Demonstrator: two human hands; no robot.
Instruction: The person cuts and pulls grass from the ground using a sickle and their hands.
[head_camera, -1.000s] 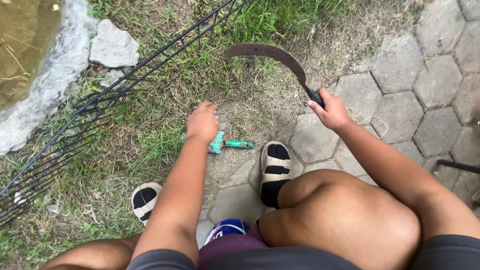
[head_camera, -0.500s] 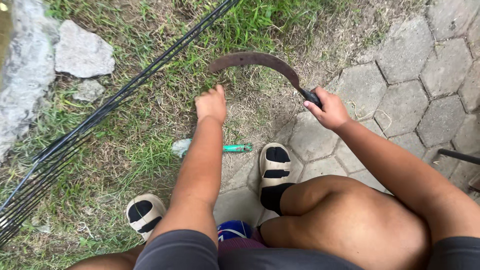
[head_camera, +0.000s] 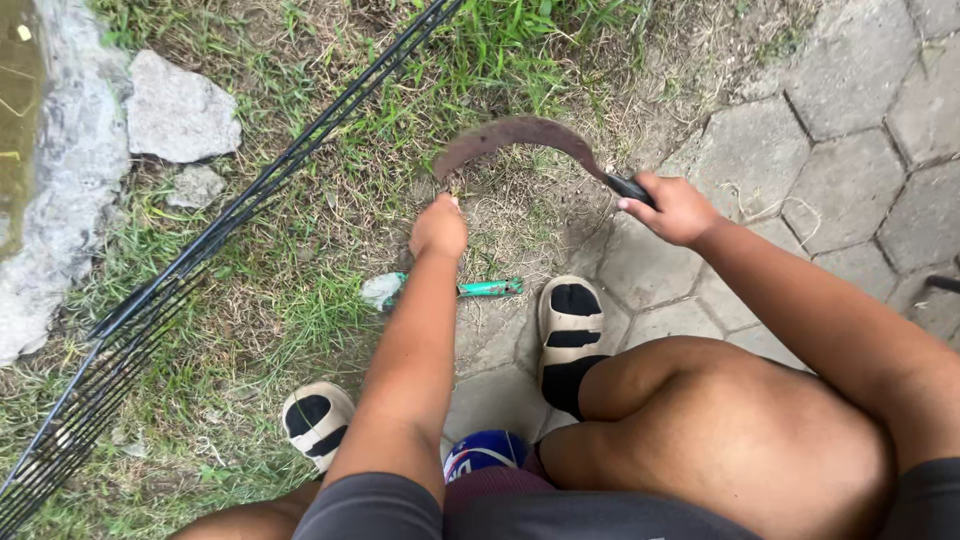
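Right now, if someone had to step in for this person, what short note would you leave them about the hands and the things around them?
Right hand: closed on the dark handle of a rusty curved sickle, blade arched over the grass beside the hexagonal pavers.
Left hand: fist down on a bare, dry patch of grass right under the blade tip; whether it grips a tuft cannot be told.
A green-handled tool lies on the ground between the left arm and the right sandal.
Black wire fence runs along the left.
The patch by the hands looks thin; green grass remains along the fence.
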